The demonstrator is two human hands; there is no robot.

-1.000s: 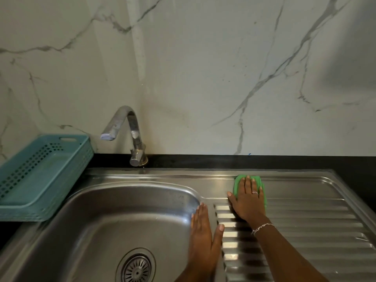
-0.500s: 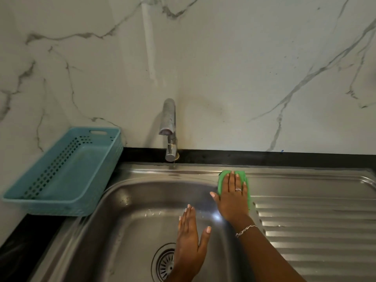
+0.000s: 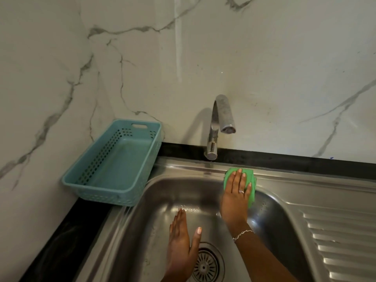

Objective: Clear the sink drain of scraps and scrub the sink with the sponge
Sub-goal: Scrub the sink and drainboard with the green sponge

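At sink (image 3: 284, 185) rim, right hand (image 3: 236, 197) presses sponge (image 3: 252, 190); left hand (image 3: 181, 245) maybe hovering.

Single head-worn view, angled down, close over the sink (image 3: 162, 202), facing the wall (image 3: 264, 58)

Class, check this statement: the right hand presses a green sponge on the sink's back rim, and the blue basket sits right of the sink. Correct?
No: the head view shows the blue basket left of the sink; the rest holds.
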